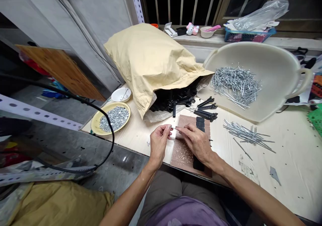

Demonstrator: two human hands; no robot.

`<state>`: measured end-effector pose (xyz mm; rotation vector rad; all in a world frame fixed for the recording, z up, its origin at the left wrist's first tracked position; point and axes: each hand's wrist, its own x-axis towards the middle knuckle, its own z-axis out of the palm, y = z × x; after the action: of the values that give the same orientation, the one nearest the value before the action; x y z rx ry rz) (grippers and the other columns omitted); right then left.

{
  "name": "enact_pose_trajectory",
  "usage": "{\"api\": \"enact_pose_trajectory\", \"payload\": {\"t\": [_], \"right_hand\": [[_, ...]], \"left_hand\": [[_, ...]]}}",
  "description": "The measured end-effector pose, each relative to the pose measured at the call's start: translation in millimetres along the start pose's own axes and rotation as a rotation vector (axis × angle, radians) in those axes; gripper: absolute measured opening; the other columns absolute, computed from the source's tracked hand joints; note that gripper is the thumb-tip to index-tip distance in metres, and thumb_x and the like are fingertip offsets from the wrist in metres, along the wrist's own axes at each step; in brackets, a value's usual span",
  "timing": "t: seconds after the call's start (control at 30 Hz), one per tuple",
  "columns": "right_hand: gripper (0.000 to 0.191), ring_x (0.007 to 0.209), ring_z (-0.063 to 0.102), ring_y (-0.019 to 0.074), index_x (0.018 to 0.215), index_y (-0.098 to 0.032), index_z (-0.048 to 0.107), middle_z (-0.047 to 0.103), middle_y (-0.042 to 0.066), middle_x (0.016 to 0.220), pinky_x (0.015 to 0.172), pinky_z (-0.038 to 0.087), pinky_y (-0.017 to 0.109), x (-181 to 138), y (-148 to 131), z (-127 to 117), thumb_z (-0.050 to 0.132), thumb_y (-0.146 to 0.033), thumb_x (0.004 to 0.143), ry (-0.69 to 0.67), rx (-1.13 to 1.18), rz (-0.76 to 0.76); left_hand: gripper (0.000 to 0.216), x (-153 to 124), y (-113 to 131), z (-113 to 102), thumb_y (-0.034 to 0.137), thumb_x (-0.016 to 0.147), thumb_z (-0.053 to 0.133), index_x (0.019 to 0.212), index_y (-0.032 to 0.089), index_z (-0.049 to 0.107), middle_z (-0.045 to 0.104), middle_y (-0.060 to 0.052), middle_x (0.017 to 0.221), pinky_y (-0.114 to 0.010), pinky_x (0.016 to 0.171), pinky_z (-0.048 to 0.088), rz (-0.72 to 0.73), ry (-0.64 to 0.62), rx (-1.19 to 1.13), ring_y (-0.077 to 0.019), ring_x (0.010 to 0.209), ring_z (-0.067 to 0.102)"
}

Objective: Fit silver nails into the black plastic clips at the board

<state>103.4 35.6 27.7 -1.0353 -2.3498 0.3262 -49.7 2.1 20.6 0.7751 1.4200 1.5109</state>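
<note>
My left hand (159, 141) is closed in a pinch above the table's front part; a tiny bright piece shows at its fingertips, too small to name. Facing it, my right hand (197, 142) pinches a thin metal rod (174, 128), whose short visible end points at the left fingertips. Most of the rod is hidden by the right fingers. Beneath the right hand lies a brown board (181, 152) with pale crumbs and a black strip of pads (200, 123). Several black plastic pieces with rods (206, 110) lie just beyond the board.
A large yellow sack (151, 58) spills black parts (173, 100). To its left stands a yellow plate (95, 124) of small metal pieces, by a white bowl (118, 93). At right are a white scoop-shaped basin (276, 65) of metal rods and a loose rod pile (248, 133).
</note>
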Motion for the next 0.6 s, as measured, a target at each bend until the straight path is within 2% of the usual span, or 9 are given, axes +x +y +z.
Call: {"api": "enact_pose_trajectory", "payload": {"t": [0.17, 0.33, 0.47, 0.6], "right_hand": [[0.03, 0.074, 0.056, 0.0121, 0.119, -0.027, 0.062, 0.058, 0.003, 0.085, 0.064, 0.045, 0.021, -1.2, 0.5, -4.1, 0.043, -0.023, 0.095, 0.035, -0.024, 0.029], [0.03, 0.077, 0.058, 0.0132, 0.12, -0.027, 0.06, 0.06, 0.004, 0.089, 0.065, 0.046, 0.022, -3.3, 0.9, -5.8, 0.041, -0.026, 0.096, 0.017, -0.001, 0.067], [0.028, 0.079, 0.06, 0.0135, 0.112, -0.024, 0.062, 0.063, 0.004, 0.089, 0.064, 0.045, 0.023, -6.1, 1.7, -6.3, 0.04, -0.028, 0.097, 0.037, -0.017, 0.094], [0.025, 0.078, 0.061, 0.0131, 0.103, -0.021, 0.063, 0.064, 0.004, 0.09, 0.061, 0.042, 0.022, -8.2, 2.8, -7.1, 0.04, -0.028, 0.097, 0.062, -0.034, 0.138]], "left_hand": [[0.024, 1.3, 2.4, 4.1, 0.035, 0.076, 0.069, 0.085, 0.013, 0.068, 0.063, -0.001, 0.072, -0.022, 0.064, 0.044, -0.001, -0.048, -0.103, -0.0088, 0.064, 0.054], [0.017, 6.3, 3.0, 3.9, 0.028, 0.07, 0.074, 0.077, 0.013, 0.068, 0.062, 0.0, 0.068, -0.02, 0.064, 0.044, -0.037, -0.084, -0.186, -0.007, 0.06, 0.055], [0.023, 10.3, 3.6, 4.1, 0.024, 0.065, 0.078, 0.085, 0.014, 0.071, 0.066, -0.001, 0.076, -0.02, 0.061, 0.045, -0.087, -0.124, -0.199, -0.006, 0.058, 0.055], [0.025, 11.8, 0.7, 6.7, 0.026, 0.068, 0.076, 0.089, 0.012, 0.072, 0.066, -0.002, 0.073, -0.02, 0.06, 0.045, -0.113, -0.182, -0.162, -0.0066, 0.058, 0.056]]}}
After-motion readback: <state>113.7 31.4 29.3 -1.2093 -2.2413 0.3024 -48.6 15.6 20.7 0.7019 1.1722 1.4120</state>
